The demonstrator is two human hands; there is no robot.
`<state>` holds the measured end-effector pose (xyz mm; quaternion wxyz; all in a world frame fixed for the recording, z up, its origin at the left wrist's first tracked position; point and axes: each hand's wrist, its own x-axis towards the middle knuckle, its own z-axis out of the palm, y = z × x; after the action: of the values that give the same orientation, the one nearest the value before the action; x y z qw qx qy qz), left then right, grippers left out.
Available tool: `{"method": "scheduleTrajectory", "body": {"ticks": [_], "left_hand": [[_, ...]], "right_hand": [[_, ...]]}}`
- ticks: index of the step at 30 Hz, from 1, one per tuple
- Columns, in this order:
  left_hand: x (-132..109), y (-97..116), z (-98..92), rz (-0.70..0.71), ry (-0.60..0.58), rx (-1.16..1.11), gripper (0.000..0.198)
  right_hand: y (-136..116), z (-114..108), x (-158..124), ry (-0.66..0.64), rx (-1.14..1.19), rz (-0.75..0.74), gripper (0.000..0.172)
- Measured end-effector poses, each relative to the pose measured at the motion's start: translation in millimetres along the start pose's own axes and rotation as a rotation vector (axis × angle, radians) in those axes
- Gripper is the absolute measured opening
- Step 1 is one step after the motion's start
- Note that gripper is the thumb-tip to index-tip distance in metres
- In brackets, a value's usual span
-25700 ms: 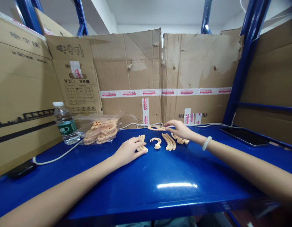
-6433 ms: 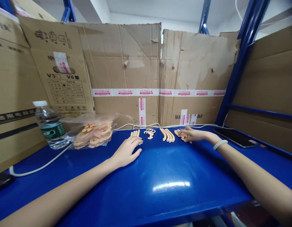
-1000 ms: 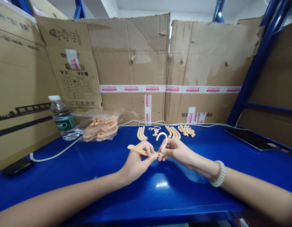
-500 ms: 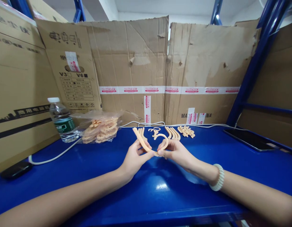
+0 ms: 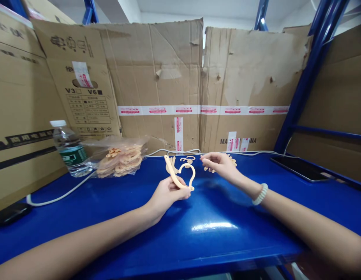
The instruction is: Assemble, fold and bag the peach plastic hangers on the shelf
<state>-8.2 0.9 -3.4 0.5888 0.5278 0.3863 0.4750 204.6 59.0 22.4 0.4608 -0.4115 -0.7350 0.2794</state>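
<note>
My left hand (image 5: 168, 196) pinches a beige plastic clothes-hanger arm (image 5: 172, 173) at its lower end. A curved hanger hook (image 5: 192, 173) rises from that same end, by my thumb; whether the two are joined I cannot tell. Over the back of the table reaches my right hand (image 5: 222, 166), its fingers bent and a little apart, with nothing visible in them. It covers most of the curved arms and small beige pieces (image 5: 233, 160) there. Behind the held parts lie more hanger arms (image 5: 172, 163) and loose hooks (image 5: 187, 158).
A clear plastic bag (image 5: 122, 159) of beige parts lies at the left, beside a water bottle (image 5: 69, 149). A white cable (image 5: 59, 196) runs over the blue table (image 5: 157, 249). At the right is a black phone-like device (image 5: 298, 168); cardboard (image 5: 157, 85) stands behind.
My right hand has let go of the hook and moved back and right to the loose parts. My left hand keeps hold of the arm and hook. The view has shifted slightly.
</note>
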Motion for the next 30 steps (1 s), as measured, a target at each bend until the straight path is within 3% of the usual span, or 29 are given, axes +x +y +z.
{"method": "scheduleTrajectory", "body": {"ticks": [3, 5, 9, 13, 17, 20, 23, 26, 30], "left_hand": [[0, 0, 0.1, -0.014, -0.012, -0.004, 0.036], [1, -1, 0.0, -0.019, -0.021, 0.011, 0.036], [2, -3, -1.0, -0.006, -0.025, 0.029, 0.033], [2, -4, -1.8, 0.001, -0.039, 0.035, 0.031], [2, -3, -1.8, -0.001, -0.028, 0.023, 0.033], [1, -2, -2.0, 0.008, -0.023, -0.004, 0.034], [1, -3, -2.5, 0.026, -0.022, -0.008, 0.035], [2, -4, -2.4, 0.031, -0.022, -0.011, 0.037], [1, -5, -1.4, 0.051, -0.016, -0.01, 0.038]], "right_hand": [[24, -20, 12, -0.045, -0.52, -0.188, 0.012], [37, -22, 14, -0.119, -0.731, -0.271, 0.014], [49, -14, 12, -0.188, -0.877, -0.301, 0.022], [53, -10, 14, -0.217, -0.866, -0.328, 0.025], [47, -12, 15, -0.105, -0.604, -0.314, 0.021], [29, -12, 13, 0.127, -0.241, -0.141, 0.012], [0, -11, 5, 0.292, 0.179, -0.021, 0.02], [-28, -7, -9, 0.309, 0.499, 0.031, 0.029], [-41, 4, -32, 0.225, 0.636, 0.196, 0.031]]}}
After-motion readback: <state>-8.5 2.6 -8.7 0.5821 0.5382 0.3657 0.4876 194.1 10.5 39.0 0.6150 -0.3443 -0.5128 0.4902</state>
